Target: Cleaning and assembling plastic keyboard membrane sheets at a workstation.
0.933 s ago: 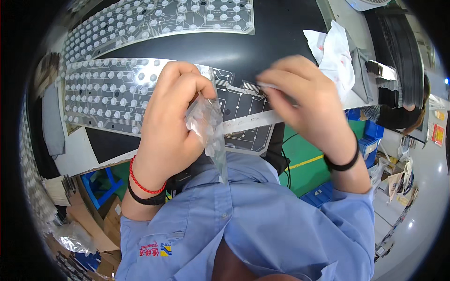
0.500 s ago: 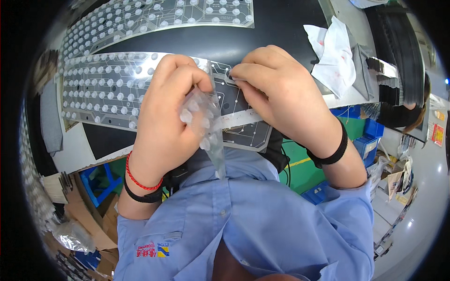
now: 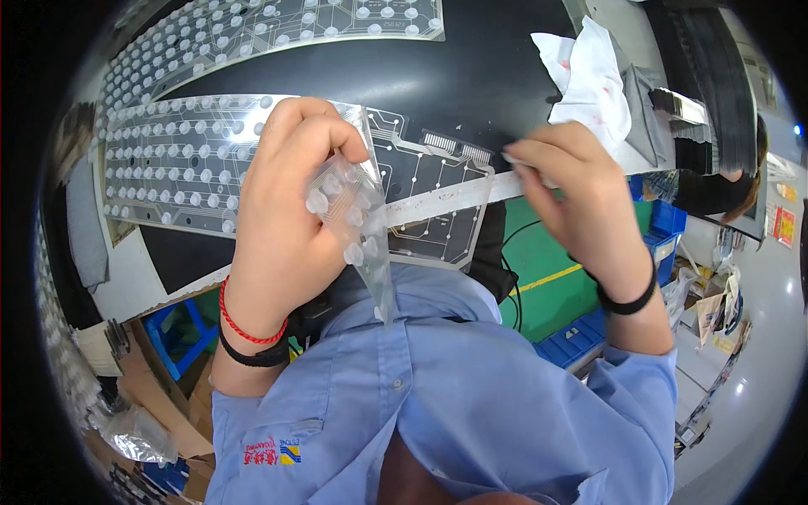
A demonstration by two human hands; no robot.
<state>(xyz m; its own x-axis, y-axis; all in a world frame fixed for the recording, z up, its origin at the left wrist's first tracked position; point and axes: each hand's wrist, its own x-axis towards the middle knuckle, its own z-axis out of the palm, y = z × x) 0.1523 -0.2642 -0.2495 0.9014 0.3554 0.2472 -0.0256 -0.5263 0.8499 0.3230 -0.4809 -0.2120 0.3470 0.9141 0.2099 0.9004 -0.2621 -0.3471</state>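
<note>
A clear keyboard membrane sheet (image 3: 172, 150), with printed circuit lines and rows of whitish rubber domes, lies along the near edge of the black work surface. My left hand (image 3: 290, 194) pinches its domed upper layer, which is folded back and hangs over the table edge. Right of this fold, the lower circuit layer (image 3: 425, 181) is exposed, with a small striped connector tab at its far edge. My right hand (image 3: 576, 181) is raised just beyond the sheet's right end. Its thumb and fingertips are pinched together on a small pale bit that is too blurred to make out.
Another domed membrane sheet (image 3: 286, 25) lies farther back. A crumpled white tissue (image 3: 593, 88) with reddish specks sits at the right, beside a grey cloth (image 3: 644, 114). Blue bins (image 3: 576, 337) stand below on the green floor. Another person is partly visible at far right.
My right hand has moved right, away from the lower circuit layer, uncovering the connector tab. My left hand still grips the folded layer and has shifted slightly left.
</note>
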